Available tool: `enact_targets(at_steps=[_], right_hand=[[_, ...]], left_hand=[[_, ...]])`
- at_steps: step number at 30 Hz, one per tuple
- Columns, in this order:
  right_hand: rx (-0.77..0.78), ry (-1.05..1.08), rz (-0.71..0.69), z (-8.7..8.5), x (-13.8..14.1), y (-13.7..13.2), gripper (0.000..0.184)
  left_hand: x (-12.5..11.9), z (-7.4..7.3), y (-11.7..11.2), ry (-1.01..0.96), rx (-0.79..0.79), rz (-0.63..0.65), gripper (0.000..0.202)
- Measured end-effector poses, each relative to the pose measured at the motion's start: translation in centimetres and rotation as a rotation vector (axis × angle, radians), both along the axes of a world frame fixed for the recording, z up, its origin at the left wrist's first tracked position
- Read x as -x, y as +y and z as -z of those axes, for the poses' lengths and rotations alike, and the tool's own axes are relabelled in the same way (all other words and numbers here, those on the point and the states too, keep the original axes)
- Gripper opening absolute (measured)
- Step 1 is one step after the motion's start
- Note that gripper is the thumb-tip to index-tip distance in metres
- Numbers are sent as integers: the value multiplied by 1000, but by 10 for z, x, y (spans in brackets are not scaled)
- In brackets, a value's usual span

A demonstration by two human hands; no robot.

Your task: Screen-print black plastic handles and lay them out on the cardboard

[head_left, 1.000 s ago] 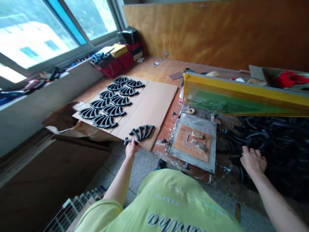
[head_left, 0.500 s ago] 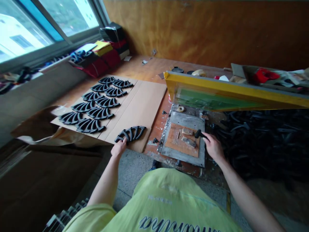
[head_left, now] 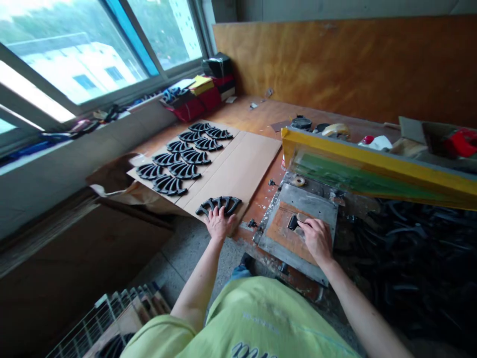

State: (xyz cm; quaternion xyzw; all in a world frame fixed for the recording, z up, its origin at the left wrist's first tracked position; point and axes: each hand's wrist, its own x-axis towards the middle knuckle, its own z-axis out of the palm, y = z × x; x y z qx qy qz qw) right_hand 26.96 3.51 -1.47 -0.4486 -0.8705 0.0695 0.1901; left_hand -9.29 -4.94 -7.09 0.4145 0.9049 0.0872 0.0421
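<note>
My left hand [head_left: 219, 224] rests with its fingers spread against the near side of a short row of black curved handle-like pieces [head_left: 231, 203], at the front of the cardboard sheet [head_left: 244, 159]. My right hand [head_left: 317, 238] pinches one black curved piece [head_left: 293, 222] above the jig. Under it, a brown board [head_left: 281, 228] with small blocks is fixed on a grey metal plate [head_left: 316, 196]. Whether the held piece touches the blocks I cannot tell. Farther left on the cardboard lie fanned rows of like black pieces [head_left: 185, 170].
A yellow-framed screen with green mesh [head_left: 328, 171] stands tilted up behind the plate. A dark heap of black pieces [head_left: 406, 253] lies to the right. A tape roll [head_left: 298, 181] and black knobs [head_left: 252, 223] sit around the plate. A wire rack [head_left: 108, 318] stands low at left.
My left hand has loosened from its grip at the row's left end and spread its fingers along the pieces. My right hand has brought its piece left over the blocks. The view has shifted.
</note>
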Motion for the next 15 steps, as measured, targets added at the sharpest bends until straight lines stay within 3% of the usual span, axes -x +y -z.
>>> enact_targets(at_steps=[4,11,15], right_hand=[[-42,54,-40,6,-5,4,36],[-117,126,-13,31,-10,6,34],[-189,130,29,45,-18,11,34]], left_hand=[[6,0,12,-20,-4,-33,63],[33,9,20,-42,-80,40,53],[64,6,67,-103,-158,249,52]])
